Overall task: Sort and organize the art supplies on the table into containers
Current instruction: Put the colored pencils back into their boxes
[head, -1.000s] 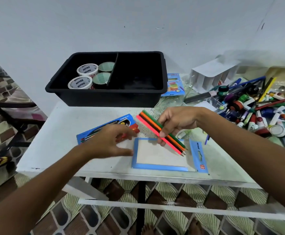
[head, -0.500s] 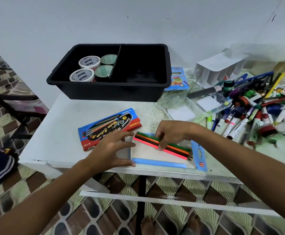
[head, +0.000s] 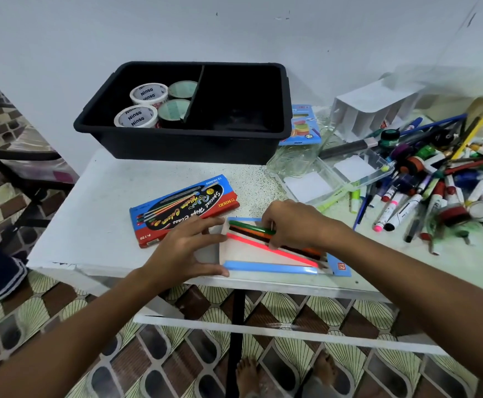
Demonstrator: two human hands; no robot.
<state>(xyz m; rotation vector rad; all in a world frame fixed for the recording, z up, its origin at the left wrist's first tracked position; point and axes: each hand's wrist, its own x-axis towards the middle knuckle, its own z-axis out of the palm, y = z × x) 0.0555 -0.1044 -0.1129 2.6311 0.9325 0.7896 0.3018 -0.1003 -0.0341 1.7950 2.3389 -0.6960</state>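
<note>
At the upper left of centre I see the black bin [head: 136, 133], with 4 tape rolls [head: 149, 93] in its left compartment; what the right compartment holds I cannot tell. Below it on the white desk [head: 90, 219] lies a red and blue pencil box [head: 182, 208], tilted. My left hand [head: 187, 251] rests at lower centre, its fingers [head: 205, 225] straight and released, pressing flat on the left end of the open blue-edged pencil tray [head: 263, 267] near the desk's front edge. In that tray lie several coloured pencils [head: 251, 228], fanned from the left end: green at the top, then orange, dark, and a pink one slanting toward the lower right corner. My right hand [head: 294, 225] is just right of centre, its fingers curled down and grasping those pencils near their middle. Further right a clear plastic box [head: 335, 173] sits on the desk, behind it a white divided organiser [head: 372, 110], and at the right edge a loose heap of markers and pens [head: 435, 191]
</note>
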